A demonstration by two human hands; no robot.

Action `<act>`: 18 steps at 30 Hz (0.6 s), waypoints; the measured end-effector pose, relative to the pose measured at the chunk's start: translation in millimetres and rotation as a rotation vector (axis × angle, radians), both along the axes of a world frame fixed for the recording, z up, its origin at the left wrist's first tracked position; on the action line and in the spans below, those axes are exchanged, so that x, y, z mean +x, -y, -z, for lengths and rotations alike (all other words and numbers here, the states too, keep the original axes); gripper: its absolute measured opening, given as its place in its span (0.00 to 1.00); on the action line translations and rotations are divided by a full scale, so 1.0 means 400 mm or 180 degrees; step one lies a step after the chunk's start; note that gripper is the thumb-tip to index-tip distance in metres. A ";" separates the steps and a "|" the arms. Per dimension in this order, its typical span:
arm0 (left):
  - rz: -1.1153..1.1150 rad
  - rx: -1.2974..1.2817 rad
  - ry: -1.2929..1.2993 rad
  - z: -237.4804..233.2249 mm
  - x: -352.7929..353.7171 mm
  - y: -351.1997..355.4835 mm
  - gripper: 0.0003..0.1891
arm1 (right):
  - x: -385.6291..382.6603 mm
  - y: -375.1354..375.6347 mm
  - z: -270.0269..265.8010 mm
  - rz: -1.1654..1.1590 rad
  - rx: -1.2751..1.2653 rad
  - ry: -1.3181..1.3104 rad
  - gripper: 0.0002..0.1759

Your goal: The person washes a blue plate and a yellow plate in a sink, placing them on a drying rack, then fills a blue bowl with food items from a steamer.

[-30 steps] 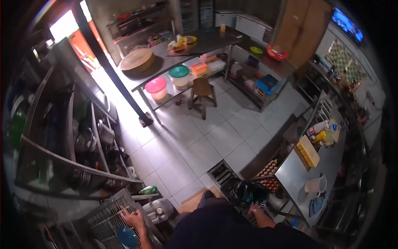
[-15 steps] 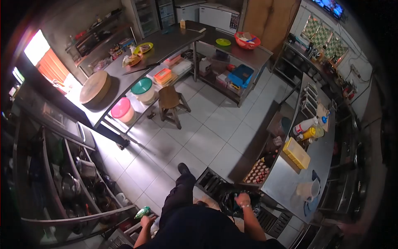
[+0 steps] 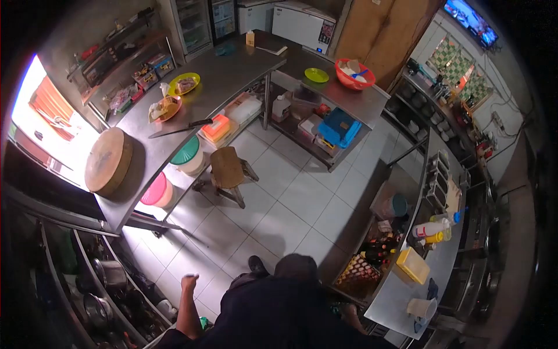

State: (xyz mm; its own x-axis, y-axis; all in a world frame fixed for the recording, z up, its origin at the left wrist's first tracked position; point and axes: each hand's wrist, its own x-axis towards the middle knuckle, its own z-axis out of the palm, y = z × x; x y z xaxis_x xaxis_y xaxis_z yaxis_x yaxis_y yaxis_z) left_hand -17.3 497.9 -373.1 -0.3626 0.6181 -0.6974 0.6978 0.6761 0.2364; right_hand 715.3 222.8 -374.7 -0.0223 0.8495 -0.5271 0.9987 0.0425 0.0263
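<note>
Two hands visible: left hand (image 3: 189, 282) curled closed, well left of steel table (image 3: 390, 308); right hand (image 3: 350, 314) just beside its near end, grip can't be told; eggs (image 3: 357, 271) under it.

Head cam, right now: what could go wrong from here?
Knife lies near the table's edge: a bump might send it down.
Wooden stool stands on open floor ahead: possible trip.
Right hand appears close to the metal counter's corner: it may get knocked.
</note>
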 end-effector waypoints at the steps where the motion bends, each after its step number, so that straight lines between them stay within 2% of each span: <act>1: -0.0592 0.0886 0.0448 -0.018 0.031 -0.076 0.23 | -0.023 -0.154 -0.058 0.1901 0.0603 -0.0993 0.14; 2: -0.0515 0.1173 0.0534 -0.088 0.077 -0.166 0.25 | 0.125 -0.137 0.247 0.0735 0.0123 -0.0165 0.26; 3: -0.0521 0.1177 0.0520 -0.136 0.122 -0.232 0.25 | 0.060 -0.357 0.078 0.1447 0.0098 -0.0256 0.24; 5: -0.0781 0.1538 0.1004 -0.189 0.188 -0.346 0.27 | 0.027 -0.682 -0.027 0.1753 0.0408 -0.0245 0.24; 6: -0.0607 0.1708 0.0955 -0.161 0.200 -0.378 0.27 | 0.023 -0.823 -0.034 0.1690 0.0717 -0.0148 0.26; 7: -0.0565 0.0899 0.0554 -0.262 0.254 -0.423 0.26 | -0.005 -1.006 -0.175 0.2092 0.0175 -0.0335 0.29; 8: -0.0418 0.1166 0.0496 -0.232 0.267 -0.426 0.26 | 0.043 -1.115 -0.051 0.0927 0.0768 0.0721 0.25; 9: -0.0540 0.1349 0.0878 -0.091 0.229 -0.393 0.24 | 0.011 -1.238 -0.141 0.0813 0.1840 0.0814 0.22; 10: -0.0479 0.1095 0.0206 -0.063 0.243 -0.367 0.24 | -0.021 -1.379 -0.216 0.0888 0.2181 0.0677 0.22; 11: -0.0550 0.0553 -0.0030 0.019 0.218 -0.315 0.37 | -0.055 -1.522 -0.293 0.0944 0.2524 0.0527 0.22; 12: 0.1474 0.0286 -0.1483 -0.013 0.258 -0.262 0.47 | -0.009 -1.666 -0.249 0.1348 0.2196 -0.0139 0.23; 13: 0.0294 -0.0044 -0.0804 -0.080 0.329 -0.241 0.47 | 0.035 -1.809 -0.211 0.1808 0.1892 -0.0738 0.25; 14: -0.0098 -0.0161 -0.0630 -0.110 0.379 -0.233 0.46 | 0.104 -1.973 -0.128 0.2385 0.1567 -0.1641 0.27; 15: -0.0254 -0.0245 -0.0487 -0.134 0.413 -0.231 0.45 | 0.120 -2.082 -0.133 0.2132 0.2502 -0.1693 0.27; 17: -0.0527 -0.0363 -0.0257 -0.175 0.489 -0.290 0.44 | 0.173 -2.327 -0.123 0.2029 0.3625 -0.1583 0.27; 18: -0.0620 -0.0386 -0.0175 -0.196 0.520 -0.343 0.44 | 0.209 -2.470 -0.102 0.2222 0.3830 -0.1447 0.27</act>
